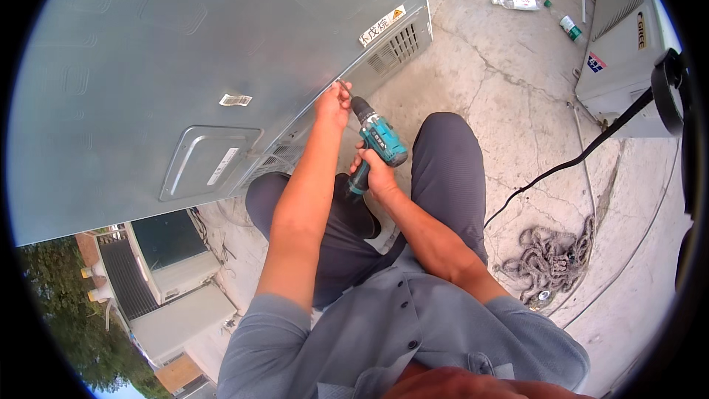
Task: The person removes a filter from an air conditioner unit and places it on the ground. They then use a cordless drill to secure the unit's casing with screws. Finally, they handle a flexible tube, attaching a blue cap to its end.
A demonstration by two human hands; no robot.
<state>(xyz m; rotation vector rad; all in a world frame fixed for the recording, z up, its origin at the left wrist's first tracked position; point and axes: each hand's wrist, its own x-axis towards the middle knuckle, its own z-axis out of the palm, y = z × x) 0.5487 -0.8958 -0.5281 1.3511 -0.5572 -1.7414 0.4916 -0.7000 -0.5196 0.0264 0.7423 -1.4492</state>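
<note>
A large grey metal cabinet panel (125,74) fills the upper left, with vents and labels along its lower band. My left hand (334,107) is at that band, fingers pinched around something small at the tip of a thin bit; what exactly they hold is unclear. My right hand (373,170) grips a teal-and-black cordless drill (382,139) by its handle, its chuck pointing up-left toward my left fingers. The drill is between my bent knees.
Two plastic bottles (517,1) lie on cracked concrete (487,44) at upper right. A white outdoor unit (620,37) stands at right, near a black cable (554,166) and a heap of dirty rope (550,258). More metal units (173,303) are at lower left.
</note>
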